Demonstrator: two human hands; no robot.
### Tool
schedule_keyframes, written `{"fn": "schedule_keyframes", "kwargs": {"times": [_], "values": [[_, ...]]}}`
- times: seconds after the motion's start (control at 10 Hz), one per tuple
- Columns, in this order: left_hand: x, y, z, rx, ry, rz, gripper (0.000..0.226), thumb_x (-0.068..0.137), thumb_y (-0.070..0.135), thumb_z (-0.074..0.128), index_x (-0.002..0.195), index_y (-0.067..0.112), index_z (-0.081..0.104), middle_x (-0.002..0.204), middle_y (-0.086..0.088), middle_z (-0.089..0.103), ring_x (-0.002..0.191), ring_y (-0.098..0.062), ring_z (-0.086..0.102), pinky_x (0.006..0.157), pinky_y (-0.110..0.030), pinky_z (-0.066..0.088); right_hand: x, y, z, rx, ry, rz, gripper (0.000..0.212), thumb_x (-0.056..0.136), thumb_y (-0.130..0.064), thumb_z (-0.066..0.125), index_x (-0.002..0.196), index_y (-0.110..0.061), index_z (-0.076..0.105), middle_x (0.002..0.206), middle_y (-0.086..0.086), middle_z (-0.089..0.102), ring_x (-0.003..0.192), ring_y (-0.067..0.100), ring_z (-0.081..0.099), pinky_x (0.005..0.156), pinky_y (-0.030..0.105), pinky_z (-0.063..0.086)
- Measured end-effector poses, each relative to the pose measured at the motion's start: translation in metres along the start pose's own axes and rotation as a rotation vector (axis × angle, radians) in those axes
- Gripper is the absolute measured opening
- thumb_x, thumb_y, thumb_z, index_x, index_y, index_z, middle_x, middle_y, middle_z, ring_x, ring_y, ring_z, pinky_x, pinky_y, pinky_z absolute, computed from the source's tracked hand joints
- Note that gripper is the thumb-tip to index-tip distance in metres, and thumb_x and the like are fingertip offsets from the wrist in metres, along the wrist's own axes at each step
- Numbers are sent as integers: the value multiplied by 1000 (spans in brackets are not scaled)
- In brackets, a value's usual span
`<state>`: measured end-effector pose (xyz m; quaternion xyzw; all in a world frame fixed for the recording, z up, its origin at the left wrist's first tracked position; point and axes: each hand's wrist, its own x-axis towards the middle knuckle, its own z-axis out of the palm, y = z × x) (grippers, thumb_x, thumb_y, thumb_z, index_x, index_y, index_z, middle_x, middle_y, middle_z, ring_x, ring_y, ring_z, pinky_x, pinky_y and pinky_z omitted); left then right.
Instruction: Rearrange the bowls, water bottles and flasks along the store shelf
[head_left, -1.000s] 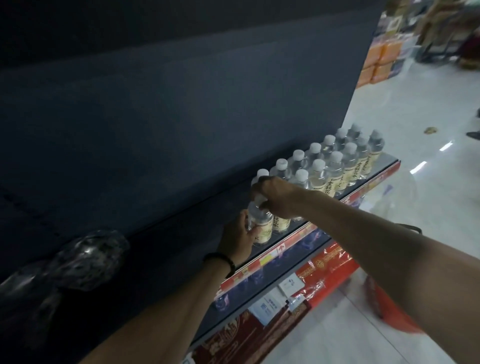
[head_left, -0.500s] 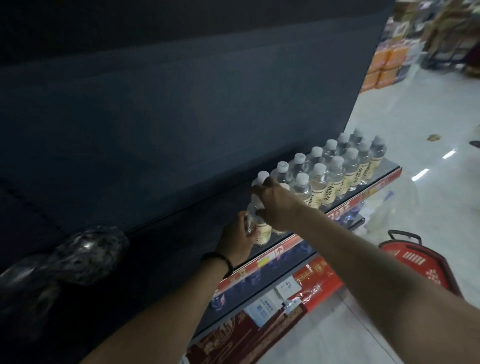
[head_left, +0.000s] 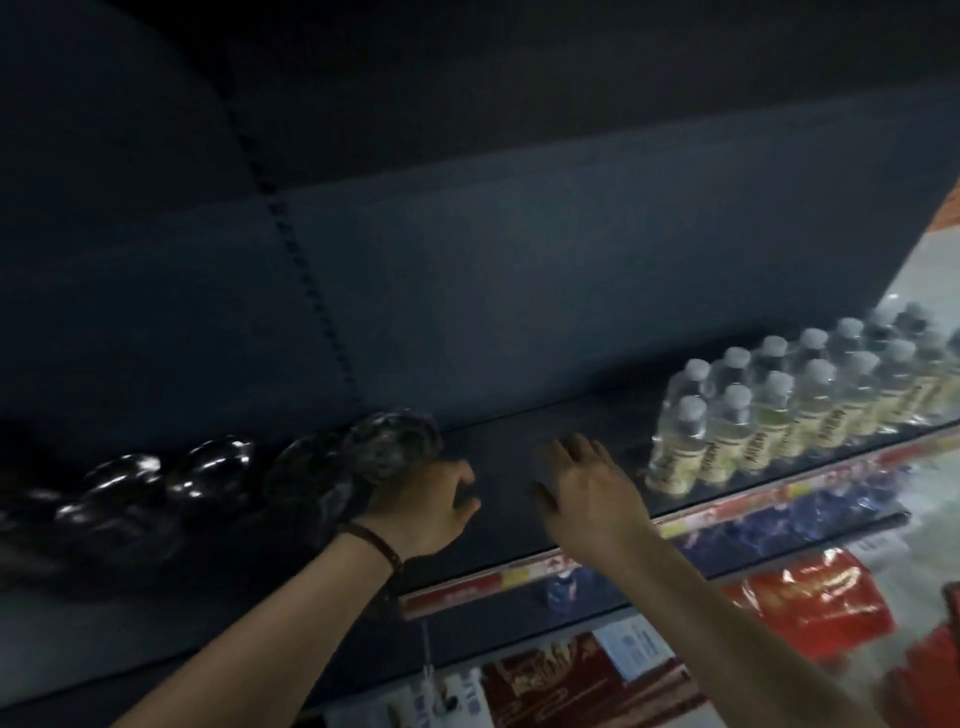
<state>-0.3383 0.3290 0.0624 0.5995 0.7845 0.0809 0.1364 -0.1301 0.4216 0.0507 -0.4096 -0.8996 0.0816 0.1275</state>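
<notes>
Where the dark shelf (head_left: 519, 452) ran across the view, a row of plastic-wrapped dark bowls (head_left: 208, 467) occupied its board toward 9 o'clock and a double-row block of capped water bottles (head_left: 779, 415) stood upright toward 3 o'clock. Between them, the right hand (head_left: 587, 483) was held above the shelf board with fingers straight and spread, holding nothing. The left hand (head_left: 431, 499), wearing a dark wristband (head_left: 371, 545), lay just beside the nearest bowl (head_left: 389, 447) at its 3 o'clock, fingers loosely curled round nothing; contact with that bowl could not be confirmed.
</notes>
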Motion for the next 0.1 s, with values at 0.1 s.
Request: {"fn": "schedule_keyframes", "kwargs": {"times": [0.1], "values": [[-50,-46,-27,43,37,-65,41,102,51,65,134,27,67,133,4,69,120,-18,67,101,-35,56,-9,-60,3,21,-79,-18,54,100,-49,56,145,-20,53,139,10,50,133,34,45,107,47,49]]}}
